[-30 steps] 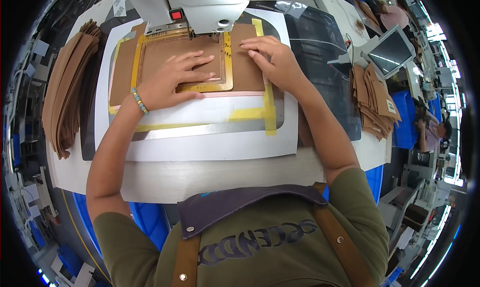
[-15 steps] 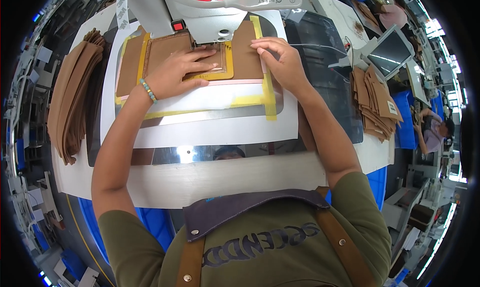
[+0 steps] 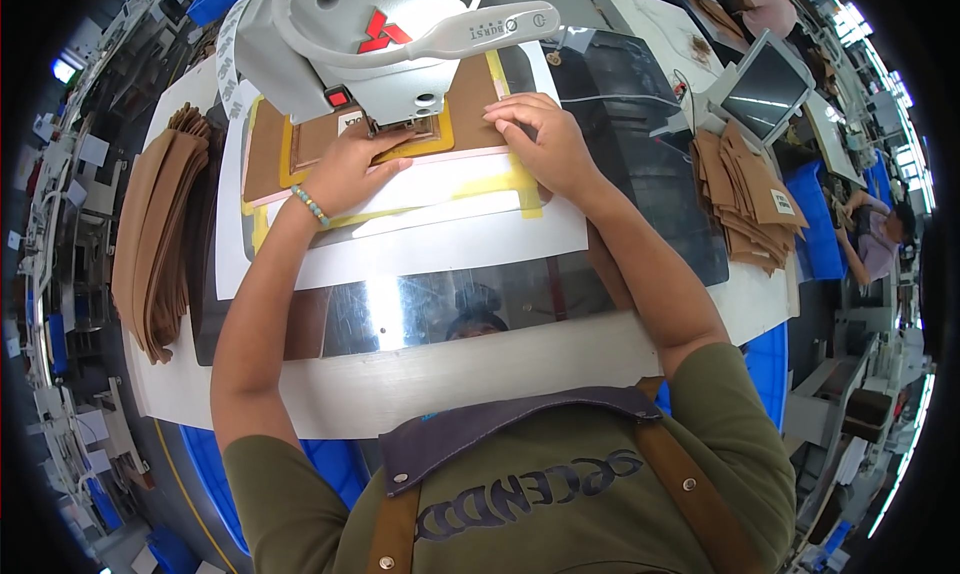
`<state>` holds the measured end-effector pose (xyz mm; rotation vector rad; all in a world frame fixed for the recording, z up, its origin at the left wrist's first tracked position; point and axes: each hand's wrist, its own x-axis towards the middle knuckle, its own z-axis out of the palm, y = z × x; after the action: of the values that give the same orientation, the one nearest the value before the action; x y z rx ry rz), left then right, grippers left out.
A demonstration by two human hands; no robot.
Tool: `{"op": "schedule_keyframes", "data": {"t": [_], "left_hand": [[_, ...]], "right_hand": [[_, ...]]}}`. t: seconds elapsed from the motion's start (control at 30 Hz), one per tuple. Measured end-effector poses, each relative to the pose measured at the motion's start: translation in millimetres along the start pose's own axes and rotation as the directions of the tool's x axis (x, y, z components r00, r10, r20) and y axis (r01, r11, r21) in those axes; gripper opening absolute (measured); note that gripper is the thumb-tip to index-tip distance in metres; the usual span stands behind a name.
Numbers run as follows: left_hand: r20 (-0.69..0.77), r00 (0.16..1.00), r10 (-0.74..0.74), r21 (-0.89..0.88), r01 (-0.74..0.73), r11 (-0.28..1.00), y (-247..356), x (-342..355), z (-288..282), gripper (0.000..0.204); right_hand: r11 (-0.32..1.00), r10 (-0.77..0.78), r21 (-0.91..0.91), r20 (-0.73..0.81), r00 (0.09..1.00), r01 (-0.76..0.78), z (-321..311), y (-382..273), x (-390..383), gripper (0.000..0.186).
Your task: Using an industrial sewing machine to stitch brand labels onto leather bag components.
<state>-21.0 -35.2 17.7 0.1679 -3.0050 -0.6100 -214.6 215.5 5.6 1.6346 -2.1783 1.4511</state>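
A flat brown panel (image 3: pixel 472 114), with a thin yellow rectangular frame (image 3: pixel 447 134) laid over it, is positioned beneath a pale grey machine head (image 3: pixel 400 79). The frame is pressed by the left hand (image 3: pixel 350 172), palm down and thumb held wide, its other fingertips partly hidden under the head. By the right hand (image 3: pixel 548 144), the panel's right part is touched, thumb and forefinger narrowly parted; whether anything is pinched cannot be told. A white sheet (image 3: pixel 440 244) is spread underneath. Stacked brown pieces (image 3: pixel 160 234) are kept at left.
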Motion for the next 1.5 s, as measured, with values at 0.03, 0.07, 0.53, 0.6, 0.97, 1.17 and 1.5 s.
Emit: {"op": "schedule_keyframes", "data": {"t": [0.03, 0.07, 0.53, 0.6, 0.97, 1.17, 1.5], "left_hand": [[-0.038, 0.999, -0.002, -0.054, -0.001, 0.999, -0.6, -2.4, 1.4, 0.044], [-0.075, 0.997, -0.006, -0.107, -0.003, 0.994, -2.4, -4.0, 1.3, 0.041], [-0.269, 0.945, -0.188, 0.218, 0.250, 0.944, -139.5, -85.1, -39.8, 0.047], [-0.270, 0.947, -0.171, 0.220, 0.234, 0.947, -143.3, -90.9, -37.1, 0.053], [-0.234, 0.967, -0.102, 0.303, 0.172, 0.937, -146.6, -91.7, -39.8, 0.054], [-0.287, 0.958, -0.026, 0.397, 0.143, 0.907, -77.7, -58.3, -22.3, 0.043], [-0.484, 0.868, -0.108, 0.170, 0.215, 0.962, -29.5, -21.6, 20.5, 0.028]], "right_hand": [[1.000, -0.018, -0.007, 0.002, 1.000, 0.019, 0.5, -0.4, -0.3, 0.019], [1.000, -0.016, -0.006, -0.003, 1.000, 0.016, 1.0, -0.4, -0.1, 0.019], [0.980, -0.100, -0.177, -0.074, 0.992, 0.086, -15.2, 4.1, 5.2, 0.025], [0.982, -0.059, -0.179, -0.032, 0.998, 0.053, -26.0, 2.6, 4.1, 0.028], [0.721, -0.245, -0.521, 0.424, 0.872, 0.456, -52.9, -9.0, -11.7, 0.029], [0.600, -0.218, -0.601, 0.512, 0.831, 0.528, -50.5, -9.3, -18.8, 0.022], [0.627, -0.068, -0.718, 0.337, 0.939, 0.303, -98.8, 21.8, -44.9, 0.017]]}}
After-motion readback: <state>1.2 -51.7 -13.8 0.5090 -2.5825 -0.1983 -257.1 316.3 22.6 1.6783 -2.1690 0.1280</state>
